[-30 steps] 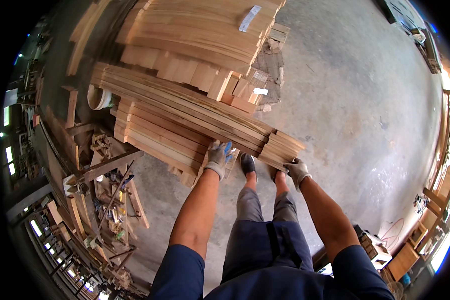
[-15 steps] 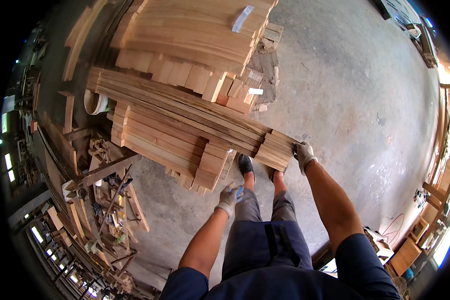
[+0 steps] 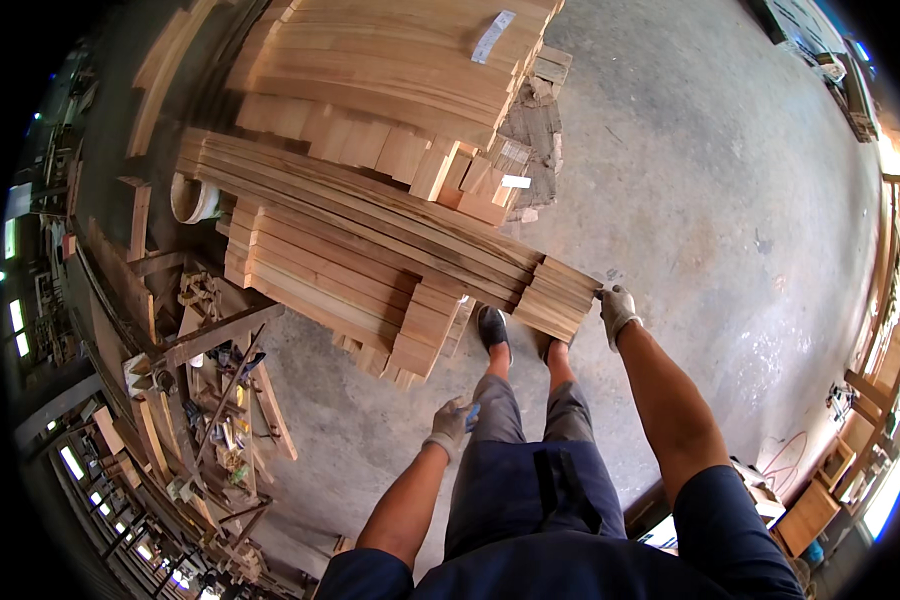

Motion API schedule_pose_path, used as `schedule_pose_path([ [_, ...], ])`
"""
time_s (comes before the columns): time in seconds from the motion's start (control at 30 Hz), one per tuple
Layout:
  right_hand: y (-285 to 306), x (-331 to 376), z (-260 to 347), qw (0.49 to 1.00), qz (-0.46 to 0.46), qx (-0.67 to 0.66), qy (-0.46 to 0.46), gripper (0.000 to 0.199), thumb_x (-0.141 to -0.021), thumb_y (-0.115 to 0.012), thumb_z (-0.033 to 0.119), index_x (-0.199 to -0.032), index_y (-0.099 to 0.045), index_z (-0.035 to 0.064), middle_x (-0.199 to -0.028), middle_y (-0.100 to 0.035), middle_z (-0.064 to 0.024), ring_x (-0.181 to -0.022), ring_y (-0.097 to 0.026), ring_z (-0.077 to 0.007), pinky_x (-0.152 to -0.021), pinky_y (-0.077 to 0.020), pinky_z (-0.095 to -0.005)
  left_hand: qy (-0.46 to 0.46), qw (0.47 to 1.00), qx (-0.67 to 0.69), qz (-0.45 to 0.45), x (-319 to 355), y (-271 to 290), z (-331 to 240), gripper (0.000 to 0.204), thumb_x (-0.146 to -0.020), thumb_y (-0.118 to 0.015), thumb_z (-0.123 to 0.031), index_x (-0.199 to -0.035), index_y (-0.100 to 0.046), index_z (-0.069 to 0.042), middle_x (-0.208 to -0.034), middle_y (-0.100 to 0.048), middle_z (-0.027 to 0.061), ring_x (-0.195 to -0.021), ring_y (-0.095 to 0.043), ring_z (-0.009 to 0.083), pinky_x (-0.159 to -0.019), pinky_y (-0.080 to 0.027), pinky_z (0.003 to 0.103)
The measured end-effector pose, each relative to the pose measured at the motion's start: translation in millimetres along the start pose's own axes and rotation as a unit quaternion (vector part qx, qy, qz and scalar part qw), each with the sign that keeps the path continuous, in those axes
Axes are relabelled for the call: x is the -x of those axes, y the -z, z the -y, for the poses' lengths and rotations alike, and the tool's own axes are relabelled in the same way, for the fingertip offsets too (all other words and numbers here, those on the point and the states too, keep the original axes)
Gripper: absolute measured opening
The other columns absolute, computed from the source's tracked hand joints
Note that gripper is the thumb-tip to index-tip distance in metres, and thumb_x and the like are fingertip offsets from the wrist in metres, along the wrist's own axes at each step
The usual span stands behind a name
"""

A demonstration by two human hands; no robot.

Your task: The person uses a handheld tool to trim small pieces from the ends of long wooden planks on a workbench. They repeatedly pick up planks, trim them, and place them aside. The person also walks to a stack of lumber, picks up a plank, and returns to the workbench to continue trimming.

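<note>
Long wooden boards [image 3: 370,220] lie in a stack that runs from the far left toward my feet, their near ends [image 3: 560,298] staggered. My right hand [image 3: 618,312], in a pale glove with dark fingertips, is at the right corner of these ends, its fingers closed on the end of a board. My left hand [image 3: 451,425], in a similar glove with a blue patch, hangs in front of my left thigh. Its fingers are loosely bent and apart, with no board in them. A lower stack of shorter boards [image 3: 320,285] lies ahead of it.
A big pile of wide boards [image 3: 390,60] with a paper label [image 3: 493,37] stands beyond. A white bucket [image 3: 195,198] sits by the stack's far end. Wood scraps and a timber frame [image 3: 225,335] are at left. Concrete floor [image 3: 710,200] spreads on the right.
My right hand has moved slightly to the right, at the board ends. My left hand has dropped a little toward me and to the left.
</note>
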State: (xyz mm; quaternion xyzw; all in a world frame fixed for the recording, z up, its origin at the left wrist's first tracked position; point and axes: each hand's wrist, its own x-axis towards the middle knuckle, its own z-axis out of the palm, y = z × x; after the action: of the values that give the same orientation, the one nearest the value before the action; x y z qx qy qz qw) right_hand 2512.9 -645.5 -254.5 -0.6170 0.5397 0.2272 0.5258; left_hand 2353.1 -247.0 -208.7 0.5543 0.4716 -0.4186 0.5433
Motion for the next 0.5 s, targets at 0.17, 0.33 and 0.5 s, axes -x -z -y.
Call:
schedule_pose_path([
  [0.17,-11,-16,-12,0.998,0.024,0.048,0.035,0.031,-0.088,-0.067,0.017,-0.113,-0.065,0.0001,-0.1,-0.069,-0.0163,-0.09,-0.062,-0.0247,-0.08,-0.0487,-0.0392,-0.019,0.999,-0.043,-0.003,1,-3,6,0.039,-0.095,-0.069,-0.018,-0.13,-0.061,-0.005,-0.111,-0.071,0.009,-0.088,-0.069,0.0201,-0.082,-0.058,0.034],
  [0.33,-5,-26,-21,0.998,-0.065,-0.007,0.023,0.037,-0.088,-0.067,0.015,-0.122,-0.062,-0.0008,-0.105,-0.07,-0.0171,-0.098,-0.065,-0.0277,-0.088,-0.0498,-0.0381,-0.062,0.996,-0.059,0.005,-9,2,16,0.037,-0.094,-0.069,-0.017,-0.129,-0.063,-0.005,-0.111,-0.071,0.0082,-0.088,-0.069,0.0195,-0.081,-0.058,0.033],
  [0.5,-18,13,5,0.997,0.072,0.006,-0.013,0.04,-0.088,-0.066,0.016,-0.125,-0.062,0.0009,-0.116,-0.069,-0.0197,-0.113,-0.064,-0.0314,-0.093,-0.0495,-0.0396,-0.111,0.986,-0.127,-0.012,-34,17,45,0.039,-0.095,-0.068,-0.015,-0.131,-0.061,-0.004,-0.112,-0.071,0.0093,-0.087,-0.07,0.0197,-0.079,-0.059,0.032],
])
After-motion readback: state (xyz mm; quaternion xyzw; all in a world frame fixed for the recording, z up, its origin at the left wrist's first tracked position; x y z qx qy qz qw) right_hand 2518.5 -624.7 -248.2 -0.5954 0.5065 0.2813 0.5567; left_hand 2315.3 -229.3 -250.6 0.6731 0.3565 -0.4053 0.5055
